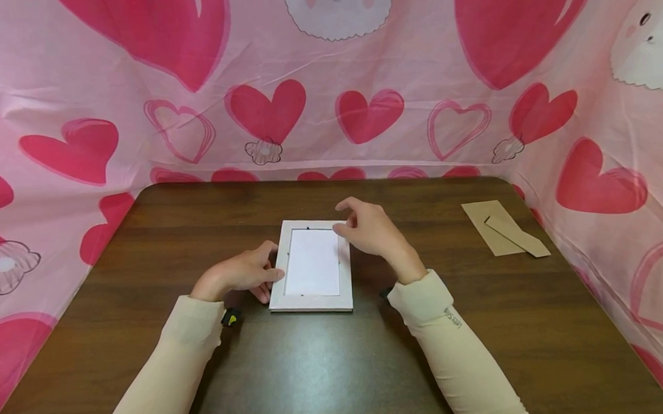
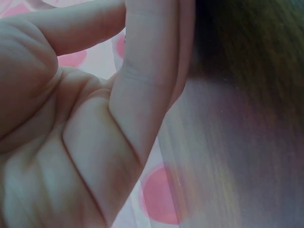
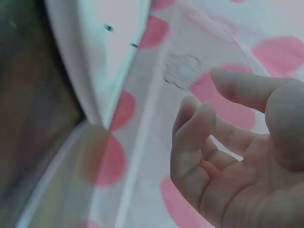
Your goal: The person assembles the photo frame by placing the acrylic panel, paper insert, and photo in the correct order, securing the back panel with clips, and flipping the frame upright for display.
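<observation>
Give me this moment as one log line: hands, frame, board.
left hand: holds frame by left edge | right hand: at frame's far right corner, holding nothing | white sheet: inside frame | brown board: apart, right of frame

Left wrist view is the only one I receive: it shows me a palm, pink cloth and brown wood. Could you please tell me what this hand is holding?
Observer: The left hand holds the left side of a white frame, with the thumb on its upper face.
Operator: Thank you. Is the other hand also holding something?
Observer: I see nothing held in the right hand.
Operator: And is there some other object farther away, please?
Observer: Yes, well to the right of the frame lies a brown board with a narrower brown strip across it.
</observation>
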The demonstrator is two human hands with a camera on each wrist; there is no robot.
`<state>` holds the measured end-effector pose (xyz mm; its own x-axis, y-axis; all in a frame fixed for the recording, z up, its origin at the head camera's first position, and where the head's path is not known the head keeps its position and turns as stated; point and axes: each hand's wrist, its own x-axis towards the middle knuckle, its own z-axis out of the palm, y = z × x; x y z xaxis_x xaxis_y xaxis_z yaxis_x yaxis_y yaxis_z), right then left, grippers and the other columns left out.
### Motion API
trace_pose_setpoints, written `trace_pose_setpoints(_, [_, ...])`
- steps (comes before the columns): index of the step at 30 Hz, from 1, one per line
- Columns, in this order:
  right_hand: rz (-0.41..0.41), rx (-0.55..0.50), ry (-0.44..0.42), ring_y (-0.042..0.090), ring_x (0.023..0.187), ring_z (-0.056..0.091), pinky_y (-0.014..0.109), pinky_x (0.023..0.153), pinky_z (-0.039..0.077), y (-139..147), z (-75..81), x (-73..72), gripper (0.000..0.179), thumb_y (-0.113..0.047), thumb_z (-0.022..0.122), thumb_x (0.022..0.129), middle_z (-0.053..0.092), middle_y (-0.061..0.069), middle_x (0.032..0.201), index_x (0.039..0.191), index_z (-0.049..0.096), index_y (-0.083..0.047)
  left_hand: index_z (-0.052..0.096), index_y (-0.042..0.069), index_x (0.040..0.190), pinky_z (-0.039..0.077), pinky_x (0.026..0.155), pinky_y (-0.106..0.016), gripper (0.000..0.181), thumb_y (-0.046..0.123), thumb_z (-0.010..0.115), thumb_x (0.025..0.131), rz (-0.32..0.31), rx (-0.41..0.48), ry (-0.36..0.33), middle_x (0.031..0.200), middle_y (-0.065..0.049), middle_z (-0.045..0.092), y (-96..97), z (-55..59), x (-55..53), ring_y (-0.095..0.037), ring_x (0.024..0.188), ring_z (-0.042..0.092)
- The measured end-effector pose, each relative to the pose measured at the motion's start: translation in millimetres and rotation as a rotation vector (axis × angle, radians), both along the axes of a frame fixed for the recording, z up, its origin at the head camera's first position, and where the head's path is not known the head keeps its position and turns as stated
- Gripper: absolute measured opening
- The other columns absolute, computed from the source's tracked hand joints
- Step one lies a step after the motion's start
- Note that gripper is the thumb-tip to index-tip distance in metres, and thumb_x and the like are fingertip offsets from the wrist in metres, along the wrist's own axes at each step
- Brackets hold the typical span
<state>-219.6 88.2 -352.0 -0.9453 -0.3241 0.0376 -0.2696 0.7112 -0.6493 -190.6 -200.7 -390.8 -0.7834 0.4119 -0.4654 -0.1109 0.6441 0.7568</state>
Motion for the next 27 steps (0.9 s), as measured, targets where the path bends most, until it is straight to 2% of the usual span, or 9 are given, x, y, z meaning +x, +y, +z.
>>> trace_pose_setpoints(3, [-0.021, -0.018, 0.025, 0.021, 0.074, 0.059, 0.035, 0.069, 0.051, 12.5, 13.1, 3.2, 0.043, -0.026, 0.072, 0.101, 0.065, 0.007, 0.092, 0.140, 0.061, -0.011, 0.029, 0.003, 0.154, 0.064, 0.067, -0.034, 0.066, 0.016, 0.070, 0.104, -0.001, 0.006, -0.004, 0.102, -0.020, 0.059, -0.2, -0.9, 0.4, -0.023, 0.066, 0.067])
trace_pose_setpoints(9, [-0.075, -0.006, 0.023, 0.022, 0.070, 0.068, 0.035, 0.065, 0.055, 50.5, 33.2, 2.7, 0.045, -0.030, 0.071, 0.103, 0.067, 0.010, 0.097, 0.142, 0.059, -0.012, 0.028, 0.003, 0.155, 0.064, 0.068, -0.034, 0.066, 0.016, 0.069, 0.104, -0.005, 0.011, -0.010, 0.101, -0.019, 0.059, 0.2, -1.5, 0.3, -0.022, 0.064, 0.067])
trace_pose_setpoints(12, [-0.094, 0.049, 0.041, 0.020, 0.070, 0.070, 0.033, 0.065, 0.054, 76.8, 40.3, 0.0, 0.046, -0.030, 0.071, 0.103, 0.068, 0.011, 0.096, 0.143, 0.059, -0.011, 0.028, 0.004, 0.154, 0.065, 0.068, -0.035, 0.066, 0.017, 0.069, 0.105, -0.002, 0.010, -0.013, 0.101, -0.019, 0.059, 0.2, -1.4, 0.5, -0.022, 0.064, 0.067])
trace_pose_setpoints(17, [-0.149, 0.152, 0.049, 0.025, 0.078, 0.072, 0.035, 0.068, 0.055, 128.8, 50.6, -3.5, 0.048, -0.031, 0.070, 0.103, 0.071, 0.015, 0.100, 0.144, 0.057, -0.007, 0.029, 0.006, 0.154, 0.065, 0.069, -0.035, 0.065, 0.019, 0.069, 0.105, 0.004, 0.007, -0.017, 0.102, -0.019, 0.059, -0.3, -1.3, 0.6, -0.022, 0.064, 0.068])
trace_pose_setpoints(22, [-0.203, 0.257, 0.005, 0.035, 0.090, 0.073, 0.050, 0.080, 0.059, 190.5, 47.1, -12.0, 0.055, -0.036, 0.065, 0.105, 0.069, 0.029, 0.121, 0.144, 0.054, 0.001, 0.030, 0.005, 0.153, 0.065, 0.069, -0.035, 0.063, 0.018, 0.069, 0.105, 0.001, 0.004, -0.016, 0.100, -0.019, 0.059, 1.5, -0.9, -0.2, -0.022, 0.064, 0.068])
trace_pose_setpoints(27, [-0.214, 0.330, -0.056, 0.051, 0.112, 0.061, 0.063, 0.093, 0.052, 247.2, 32.8, -21.8, 0.061, -0.034, 0.061, 0.107, 0.058, 0.040, 0.131, 0.142, 0.048, 0.014, 0.028, 0.004, 0.154, 0.064, 0.068, -0.034, 0.066, 0.017, 0.069, 0.105, 0.002, 0.002, -0.017, 0.100, -0.019, 0.059, 1.9, -0.5, 0.0, -0.022, 0.064, 0.068])
